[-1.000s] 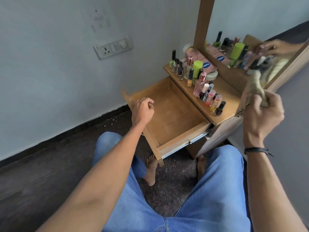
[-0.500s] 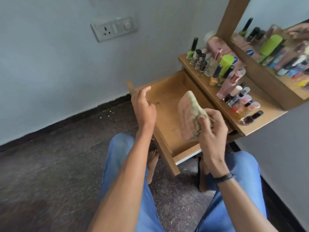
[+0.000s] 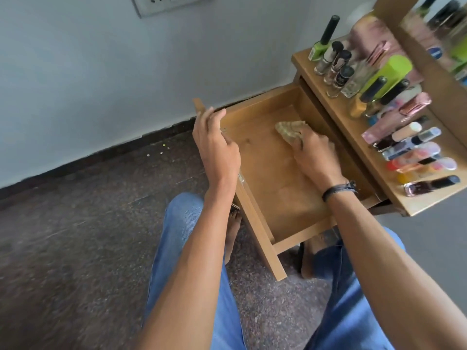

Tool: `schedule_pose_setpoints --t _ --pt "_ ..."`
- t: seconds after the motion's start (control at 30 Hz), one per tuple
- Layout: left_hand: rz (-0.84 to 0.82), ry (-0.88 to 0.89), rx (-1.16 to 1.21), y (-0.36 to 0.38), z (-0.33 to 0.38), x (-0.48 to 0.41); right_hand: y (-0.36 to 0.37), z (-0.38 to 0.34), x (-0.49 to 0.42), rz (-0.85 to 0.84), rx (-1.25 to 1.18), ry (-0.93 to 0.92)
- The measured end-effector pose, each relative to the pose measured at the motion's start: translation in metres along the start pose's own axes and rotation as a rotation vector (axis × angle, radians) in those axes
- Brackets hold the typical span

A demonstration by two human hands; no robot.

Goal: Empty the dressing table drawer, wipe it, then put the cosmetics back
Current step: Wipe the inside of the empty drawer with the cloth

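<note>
The wooden drawer [image 3: 278,190] stands pulled out of the dressing table and holds nothing but a crumpled beige cloth [image 3: 286,130]. My right hand [image 3: 314,155] grips the cloth and presses it onto the drawer floor near the back. My left hand [image 3: 217,150] holds the top of the drawer's front panel [image 3: 262,238], thumb on the inner side. The cosmetics [image 3: 404,147], several nail polish bottles, tubes and small flasks, stand and lie on the table top [image 3: 352,127] to the right of the drawer.
A mirror [image 3: 444,34] in a wooden frame rises behind the cosmetics. A pale wall with a socket plate [image 3: 161,3] runs along the left. I sit on the dark stone floor [image 3: 75,223], with my jeans-clad knees on either side of the drawer and bare feet beneath it.
My right hand brought the cloth from up by the mirror down into the drawer and now presses it on the floor. My left hand stayed on the front panel. The view tilted down.
</note>
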State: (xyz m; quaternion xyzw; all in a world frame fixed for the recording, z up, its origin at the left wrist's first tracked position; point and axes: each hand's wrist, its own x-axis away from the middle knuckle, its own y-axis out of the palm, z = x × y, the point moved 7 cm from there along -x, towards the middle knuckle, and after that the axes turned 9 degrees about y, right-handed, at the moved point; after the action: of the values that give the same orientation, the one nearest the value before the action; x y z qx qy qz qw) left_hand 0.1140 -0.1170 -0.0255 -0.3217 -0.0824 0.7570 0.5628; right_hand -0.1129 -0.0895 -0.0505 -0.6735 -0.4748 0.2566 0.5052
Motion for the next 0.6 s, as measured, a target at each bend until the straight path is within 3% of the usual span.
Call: schedule_pose_setpoints --t 0.17,0.27,0.6 --pt "0.004 0.019 -0.046 0.001 0.0 0.002 0.041 0.002 -0.011 -0.243 -0.022 -0.009" --pt "0.004 0.005 -0.053 0.002 -0.002 0.002 0.047 -0.001 -0.02 -0.233 0.008 -0.09" --pt "0.027 0.01 -0.037 0.003 -0.005 0.004 0.06 -0.021 -0.045 -0.177 -0.015 -0.079"
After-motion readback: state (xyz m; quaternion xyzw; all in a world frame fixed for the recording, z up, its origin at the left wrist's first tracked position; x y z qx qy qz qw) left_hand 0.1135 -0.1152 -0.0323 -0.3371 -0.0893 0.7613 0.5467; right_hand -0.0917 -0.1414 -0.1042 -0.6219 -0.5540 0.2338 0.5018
